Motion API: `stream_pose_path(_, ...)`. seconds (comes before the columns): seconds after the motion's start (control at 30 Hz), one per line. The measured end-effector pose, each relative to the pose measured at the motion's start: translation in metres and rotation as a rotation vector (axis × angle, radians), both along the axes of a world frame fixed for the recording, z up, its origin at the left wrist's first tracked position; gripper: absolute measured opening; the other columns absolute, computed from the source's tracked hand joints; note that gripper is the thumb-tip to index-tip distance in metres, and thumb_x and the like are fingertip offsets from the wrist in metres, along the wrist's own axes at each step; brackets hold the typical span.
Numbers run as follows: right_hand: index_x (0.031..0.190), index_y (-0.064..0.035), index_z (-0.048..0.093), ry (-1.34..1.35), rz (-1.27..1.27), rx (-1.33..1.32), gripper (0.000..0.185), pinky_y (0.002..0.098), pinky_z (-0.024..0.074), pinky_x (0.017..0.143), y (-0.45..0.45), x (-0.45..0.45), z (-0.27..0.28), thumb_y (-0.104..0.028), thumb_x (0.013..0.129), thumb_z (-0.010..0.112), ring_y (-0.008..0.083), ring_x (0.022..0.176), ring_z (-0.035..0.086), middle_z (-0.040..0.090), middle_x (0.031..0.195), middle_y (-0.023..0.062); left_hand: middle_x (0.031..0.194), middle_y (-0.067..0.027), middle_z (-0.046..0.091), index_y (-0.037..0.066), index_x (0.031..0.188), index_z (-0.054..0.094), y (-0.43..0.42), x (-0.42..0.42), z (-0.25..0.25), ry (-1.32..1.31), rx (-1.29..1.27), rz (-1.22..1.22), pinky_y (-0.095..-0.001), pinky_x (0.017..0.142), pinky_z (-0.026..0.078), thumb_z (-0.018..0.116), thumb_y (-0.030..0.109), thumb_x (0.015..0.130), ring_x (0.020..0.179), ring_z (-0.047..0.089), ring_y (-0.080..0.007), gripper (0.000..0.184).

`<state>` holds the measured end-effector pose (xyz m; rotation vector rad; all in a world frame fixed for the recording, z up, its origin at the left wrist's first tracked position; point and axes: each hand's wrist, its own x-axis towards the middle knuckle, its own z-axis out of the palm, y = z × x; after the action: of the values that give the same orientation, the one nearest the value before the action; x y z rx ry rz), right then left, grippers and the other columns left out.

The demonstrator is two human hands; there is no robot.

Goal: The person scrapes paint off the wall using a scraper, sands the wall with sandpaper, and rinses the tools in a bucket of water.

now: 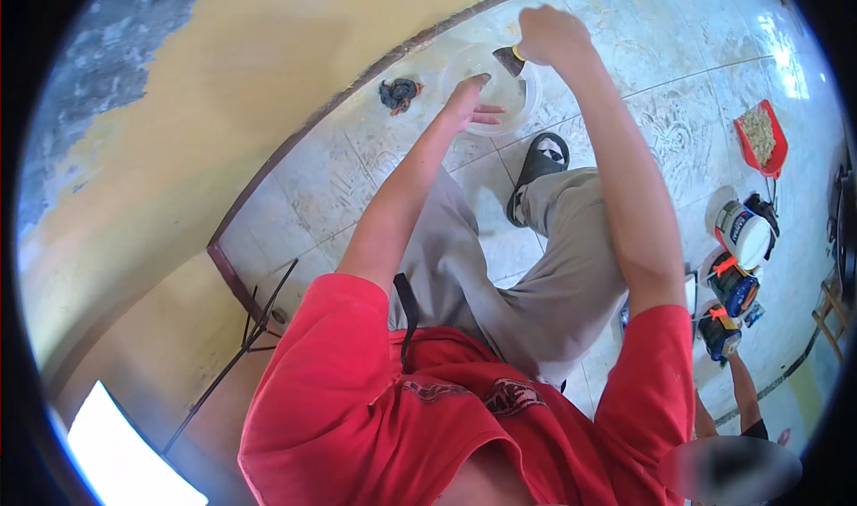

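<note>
A putty knife (510, 61) with a dark blade and a bit of yellow at its handle is gripped in my right hand (553, 36). Its blade points down over the upper right side of a round, whitish translucent tub (536, 101) on the tiled floor. My left hand (467, 104) reaches over the tub's left side with its fingers spread and nothing visible in them. Whether it touches the rim, I cannot tell. Pale material lies inside the tub, too indistinct to name. Left of the tub sits a crumpled dark cloth-like bundle (398, 95).
A yellow wall (259, 69) with a grey patch borders the floor on the left. Rightward are a red dustpan (775, 140) with debris, a white paint bucket (748, 238), and dark tool-like items with orange parts (734, 283). Another person's arm (744, 390) reaches there. A thin black stand (234, 359) stands lower left.
</note>
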<state>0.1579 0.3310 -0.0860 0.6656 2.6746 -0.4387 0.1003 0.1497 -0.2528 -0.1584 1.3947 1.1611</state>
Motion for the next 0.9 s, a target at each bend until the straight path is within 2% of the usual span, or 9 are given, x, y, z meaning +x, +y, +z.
stream_pose_path(0.1, 0.104, -0.0070, 0.067, -0.024, -0.266, -0.212, 0.035, 0.0419, 0.0521, 0.082, 0.009, 0.018, -0.017, -0.021, 0.072, 0.061, 0.0331, 0.100, 0.064, 0.065, 0.108, 0.0188, 0.145, -0.0090, 0.030, 0.006, 0.140, 0.030, -0.019, -0.004, 0.033, -0.028, 0.081, 0.091, -0.0515, 0.074, 0.055, 0.046, 0.035, 0.093, 0.096, 0.063, -0.0390, 0.057)
stream_pose_path(0.17, 0.094, -0.0045, 0.068, 0.181, -0.428, -0.371, 0.032, 0.0381, 0.0540, 0.073, 0.009, 0.044, -0.065, -0.026, 0.071, 0.063, 0.0283, 0.085, 0.068, 0.069, 0.094, 0.0170, 0.139, -0.0088, 0.037, 0.005, 0.137, 0.032, -0.042, -0.014, 0.049, -0.100, 0.125, 0.249, -0.0531, 0.073, 0.055, 0.047, 0.032, 0.094, 0.098, 0.063, -0.0392, 0.053)
stream_pose_path(0.23, 0.081, -0.0019, 0.067, 0.198, -0.822, -0.861, 0.027, 0.0321, 0.0526, 0.059, -0.010, 0.073, -0.037, -0.027, 0.074, 0.062, 0.0204, 0.063, 0.066, 0.067, 0.069, 0.0116, 0.133, -0.0077, 0.041, 0.007, 0.132, 0.037, -0.071, -0.019, 0.084, -0.106, 0.042, 0.361, -0.0537, 0.075, 0.055, 0.047, 0.030, 0.093, 0.100, 0.062, -0.0379, 0.046)
stream_pose_path(0.27, 0.078, -0.0016, 0.066, 0.216, -0.861, -1.035, 0.028, 0.0258, 0.0398, 0.046, -0.022, 0.097, -0.033, -0.027, 0.085, 0.057, 0.0096, 0.051, 0.051, 0.060, 0.064, 0.0042, 0.131, -0.0076, 0.042, 0.008, 0.130, 0.039, -0.087, -0.023, 0.106, -0.030, -0.025, 0.368, -0.0537, 0.075, 0.055, 0.047, 0.029, 0.094, 0.100, 0.063, -0.0373, 0.043)
stream_pose_path(0.37, 0.106, -0.0019, 0.058, 0.272, -1.341, -1.779, 0.026, 0.0262, 0.0471, 0.054, -0.065, 0.158, 0.024, -0.021, 0.090, 0.050, 0.0151, 0.069, 0.060, 0.064, 0.086, 0.0076, 0.131, -0.0093, 0.039, 0.011, 0.136, 0.033, -0.156, -0.031, 0.150, 0.014, -0.186, 0.409, -0.0563, 0.075, 0.054, 0.045, 0.028, 0.094, 0.102, 0.061, -0.0382, 0.046)
stream_pose_path(0.43, 0.110, -0.0027, 0.053, 0.357, -1.494, -1.965, 0.027, 0.0286, 0.0498, 0.064, -0.086, 0.200, 0.069, -0.020, 0.088, 0.054, 0.0177, 0.084, 0.059, 0.062, 0.096, 0.0103, 0.133, -0.0089, 0.036, 0.010, 0.139, 0.030, -0.203, -0.033, 0.197, 0.018, -0.247, 0.526, -0.0573, 0.076, 0.054, 0.045, 0.028, 0.094, 0.104, 0.060, -0.0386, 0.051)
stream_pose_path(0.53, 0.102, -0.0051, 0.053, 0.305, -1.456, -1.993, 0.023, 0.0278, 0.0490, 0.062, -0.093, 0.231, 0.144, -0.019, 0.085, 0.053, 0.0183, 0.077, 0.058, 0.060, 0.089, 0.0092, 0.137, -0.0104, 0.037, 0.018, 0.142, 0.028, -0.247, -0.032, 0.282, 0.039, -0.435, 0.452, -0.0529, 0.072, 0.055, 0.045, 0.030, 0.094, 0.097, 0.063, -0.0382, 0.053)
stream_pose_path(0.7, 0.084, -0.0092, 0.047, 0.074, -1.586, -1.970, 0.012, 0.0227, 0.0419, 0.045, -0.085, 0.256, 0.208, -0.021, 0.080, 0.046, 0.0131, 0.053, 0.049, 0.052, 0.070, 0.0074, 0.136, -0.0085, 0.040, 0.020, 0.142, 0.031, -0.301, -0.018, 0.401, 0.207, -0.377, 0.436, -0.0498, 0.073, 0.055, 0.050, 0.034, 0.091, 0.095, 0.063, -0.0343, 0.056)
stream_pose_path(0.9, 0.083, -0.0099, 0.046, -0.034, -1.461, -1.796, 0.014, 0.0217, 0.0365, 0.038, -0.087, 0.192, 0.254, -0.024, 0.084, 0.045, 0.0113, 0.045, 0.042, 0.048, 0.065, 0.0066, 0.137, -0.0069, 0.041, 0.018, 0.142, 0.031, -0.390, -0.051, 0.463, 0.380, -0.227, 0.695, -0.0479, 0.070, 0.054, 0.053, 0.038, 0.090, 0.094, 0.063, -0.0317, 0.060)
